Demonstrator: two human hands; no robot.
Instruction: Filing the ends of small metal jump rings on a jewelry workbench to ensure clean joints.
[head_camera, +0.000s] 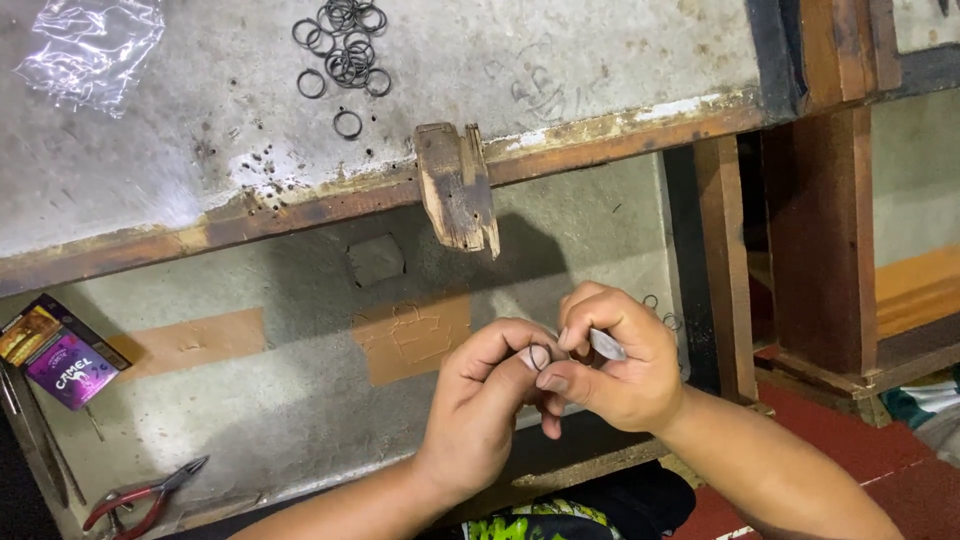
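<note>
together, right hand (612, 362) grip pinches a small metal tool (606, 345) against left hand (492, 392).

desk (200, 150): pale grey top, speckled with dark holes; worn brown wooden edge
rings (345, 45): dark grey, upper middle
plastic wrap (90, 45): clear, shiny, upper left
wooden block (457, 185): weathered brown
box (60, 352): purple and gold, left edge
pliers (140, 497): red handles, dark tips, lower left
metal piece (606, 345): silvery grey, in the hands
floor (830, 440): red, lower right
</note>
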